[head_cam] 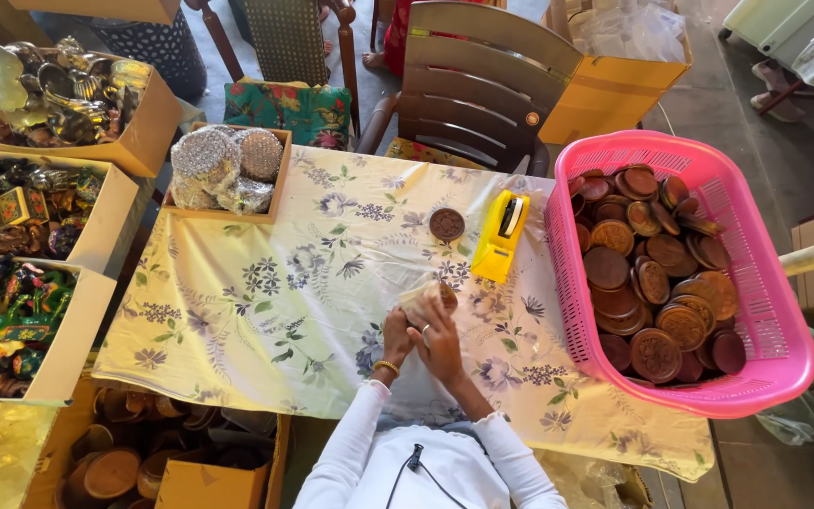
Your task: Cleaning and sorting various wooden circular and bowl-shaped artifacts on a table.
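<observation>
Both my hands meet over the near middle of the floral tablecloth (266, 311). My left hand (397, 335) and my right hand (438, 341) together grip a small round carved wooden box (446, 295) partly covered by a pale wrapping (415, 299). A second round carved wooden box (446, 224) lies alone on the cloth farther away, beside a yellow tape dispenser (499, 236). A pink plastic basket (765, 311) at the right holds several more carved wooden boxes (652, 273).
A shallow tray (280, 179) with foil-wrapped bundles sits at the table's far left. Cardboard boxes (96, 311) of painted figurines and metal ware line the left side. A brown chair (482, 85) stands behind the table. Wooden bowls (115, 467) fill a box below.
</observation>
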